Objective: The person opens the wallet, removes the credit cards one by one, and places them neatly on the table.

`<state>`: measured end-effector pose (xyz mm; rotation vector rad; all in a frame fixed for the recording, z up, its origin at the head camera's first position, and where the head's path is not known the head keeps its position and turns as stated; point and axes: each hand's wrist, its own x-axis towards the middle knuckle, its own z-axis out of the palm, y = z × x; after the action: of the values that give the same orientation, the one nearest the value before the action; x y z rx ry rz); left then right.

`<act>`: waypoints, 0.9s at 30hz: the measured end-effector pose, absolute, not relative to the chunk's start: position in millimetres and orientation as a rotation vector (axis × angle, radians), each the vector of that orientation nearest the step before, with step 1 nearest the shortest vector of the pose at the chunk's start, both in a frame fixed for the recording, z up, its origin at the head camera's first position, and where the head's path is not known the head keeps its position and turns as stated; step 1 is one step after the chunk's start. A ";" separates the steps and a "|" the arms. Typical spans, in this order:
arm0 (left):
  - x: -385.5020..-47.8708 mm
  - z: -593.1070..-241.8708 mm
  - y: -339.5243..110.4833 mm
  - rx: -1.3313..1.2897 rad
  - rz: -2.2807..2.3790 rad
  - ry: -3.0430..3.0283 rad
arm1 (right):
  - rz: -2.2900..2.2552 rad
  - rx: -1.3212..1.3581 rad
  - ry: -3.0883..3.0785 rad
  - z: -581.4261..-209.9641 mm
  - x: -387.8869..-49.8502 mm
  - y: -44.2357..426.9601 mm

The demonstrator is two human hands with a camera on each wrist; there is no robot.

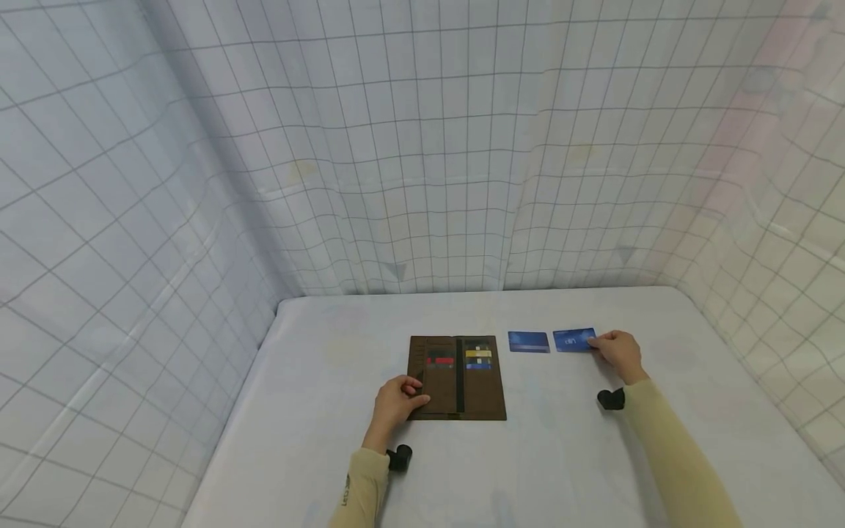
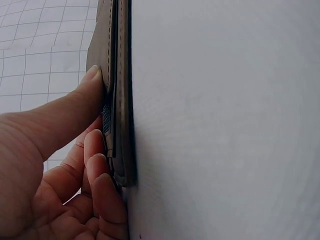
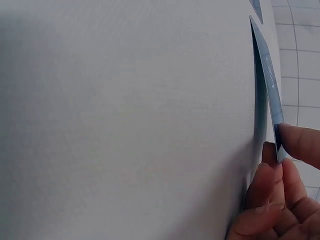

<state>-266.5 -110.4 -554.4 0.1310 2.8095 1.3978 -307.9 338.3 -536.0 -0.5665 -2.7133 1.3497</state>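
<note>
A brown bifold wallet (image 1: 485, 396) lies spread on the white table, with several cards in its slots, among them a red card (image 1: 440, 360) and a yellow card (image 1: 478, 353). My left hand (image 1: 394, 400) holds the wallet's lower left edge; in the left wrist view the thumb (image 2: 75, 107) lies on its inner face and the fingers curl at the edge. My right hand (image 1: 620, 353) pinches the right end of a blue card (image 1: 571, 339), tilted with that end off the table in the right wrist view. A second blue card (image 1: 528, 342) lies flat between it and the wallet.
A white cloth covers the table (image 1: 317, 367). Gridded white curtains (image 1: 409, 183) hang behind it and along both sides. Black wrist cameras sit on both wrists, the left one (image 1: 400, 457) near the table's front.
</note>
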 end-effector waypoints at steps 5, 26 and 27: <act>-265.7 -553.0 -110.1 0.127 1.398 2.800 | 1.266 -0.571 -2.756 -537.2 -308.0 338.4; -266.3 -556.3 -111.8 0.159 1.374 2.826 | 1.242 -0.568 -2.834 -530.0 -310.1 338.4; -266.5 -556.3 -111.6 0.158 1.375 2.826 | 1.241 -0.571 -2.834 -529.6 -310.2 338.3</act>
<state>-266.5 -111.6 -556.3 0.1575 2.8259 1.3746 -310.2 338.3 -529.6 -0.5707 -2.8342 1.2412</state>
